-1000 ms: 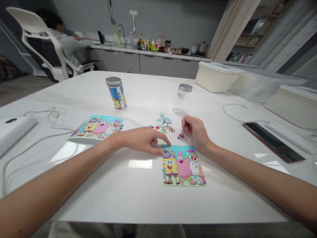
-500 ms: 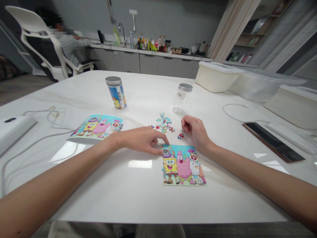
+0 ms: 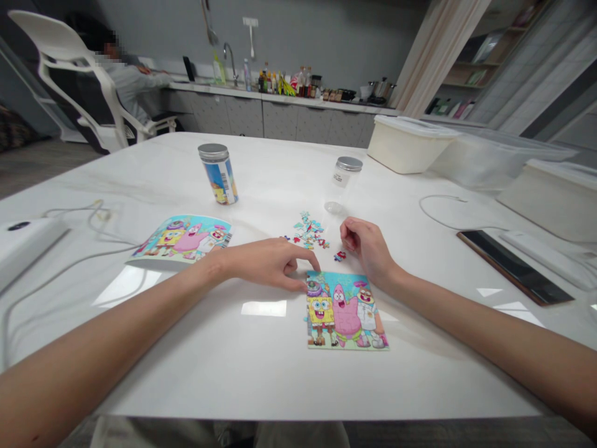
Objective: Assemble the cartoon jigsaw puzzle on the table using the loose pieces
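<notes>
We count one printed jar (image 3: 219,177), one clear jar (image 3: 341,180), one picture sheet (image 3: 192,239) and one joined puzzle (image 3: 346,311), which lies on the surface (image 3: 209,373) between our hands; the loose pieces (image 3: 312,228) are too small to count. Our left hand (image 3: 261,261) has thumb and index finger moderately apart, at the puzzle's upper left corner. Our right hand (image 3: 369,250) has curled fingers; what they hold, if anything, we cannot tell.

Counter (image 3: 224,382) on near side of puzzle (image 3: 346,317): open lane. Left grip (image 3: 268,264) blocks its far-left corner, right grip (image 3: 372,249) its far-right. Beyond it, loose pieces (image 3: 311,228), then upright clear jar (image 3: 342,180).
</notes>
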A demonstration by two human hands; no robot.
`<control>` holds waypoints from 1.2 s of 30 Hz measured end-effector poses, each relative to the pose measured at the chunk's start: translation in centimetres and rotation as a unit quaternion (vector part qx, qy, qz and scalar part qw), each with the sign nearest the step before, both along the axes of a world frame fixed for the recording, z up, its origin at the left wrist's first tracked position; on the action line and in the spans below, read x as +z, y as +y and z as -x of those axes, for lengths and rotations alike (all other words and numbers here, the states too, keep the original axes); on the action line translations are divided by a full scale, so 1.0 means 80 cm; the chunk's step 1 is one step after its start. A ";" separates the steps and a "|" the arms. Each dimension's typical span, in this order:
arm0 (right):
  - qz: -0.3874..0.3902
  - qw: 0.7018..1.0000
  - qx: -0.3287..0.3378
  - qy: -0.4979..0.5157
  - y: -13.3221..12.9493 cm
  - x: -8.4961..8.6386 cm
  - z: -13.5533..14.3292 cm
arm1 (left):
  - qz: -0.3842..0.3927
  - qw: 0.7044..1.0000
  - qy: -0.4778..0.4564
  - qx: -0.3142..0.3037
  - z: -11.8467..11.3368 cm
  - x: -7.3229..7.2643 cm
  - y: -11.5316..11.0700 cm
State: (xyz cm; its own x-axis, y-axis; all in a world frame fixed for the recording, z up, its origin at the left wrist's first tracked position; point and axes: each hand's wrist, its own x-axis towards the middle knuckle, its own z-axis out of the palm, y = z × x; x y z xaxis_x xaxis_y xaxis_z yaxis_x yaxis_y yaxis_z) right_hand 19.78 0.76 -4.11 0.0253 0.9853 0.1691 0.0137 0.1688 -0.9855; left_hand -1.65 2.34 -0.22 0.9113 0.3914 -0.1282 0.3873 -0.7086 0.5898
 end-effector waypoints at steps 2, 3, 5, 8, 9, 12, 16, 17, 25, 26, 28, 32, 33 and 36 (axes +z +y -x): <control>0.003 1.000 0.001 0.000 0.000 0.000 0.000 | 0.002 1.000 0.000 -0.001 0.000 0.000 0.000; 0.004 1.000 0.001 0.000 0.000 0.000 0.000 | 0.002 1.000 -0.001 0.000 0.000 0.000 0.000; 0.004 1.000 -0.001 0.000 0.000 0.000 0.000 | 0.003 1.000 -0.001 0.001 0.000 -0.001 0.000; 0.003 1.000 -0.001 0.002 0.001 0.000 -0.001 | 0.005 1.000 0.003 0.004 0.000 -0.001 0.000; 0.003 1.000 -0.001 0.002 0.001 0.000 -0.001 | 0.005 1.000 0.004 0.004 0.000 -0.001 0.000; 0.003 1.000 0.002 0.003 0.001 -0.001 -0.001 | 0.005 1.000 0.005 0.003 0.000 -0.001 0.000; 0.005 1.000 0.005 0.002 0.000 -0.001 0.000 | 0.009 1.000 0.005 0.004 0.001 -0.001 0.000; 0.005 1.000 0.006 0.002 0.000 -0.001 0.000 | 0.010 1.000 0.005 0.003 0.001 -0.001 0.000; 0.008 1.000 0.010 0.000 0.000 -0.001 0.000 | 0.010 1.000 -0.002 0.000 0.001 -0.002 0.001; 0.008 1.000 0.010 0.000 0.000 -0.001 -0.001 | 0.010 1.000 -0.002 0.000 0.001 -0.002 0.001; 0.007 1.000 0.010 0.001 0.001 -0.001 -0.001 | 0.010 1.000 -0.001 0.001 0.000 -0.002 0.001; 0.007 1.000 0.012 0.002 0.002 -0.001 -0.001 | 0.011 1.000 0.003 0.004 0.000 -0.001 0.001; 0.006 1.000 0.012 0.002 0.002 -0.001 -0.001 | 0.012 1.000 0.004 0.004 0.000 -0.001 0.001; 0.007 1.000 0.013 0.001 0.002 -0.001 -0.001 | 0.011 1.000 0.005 0.004 0.000 0.000 0.001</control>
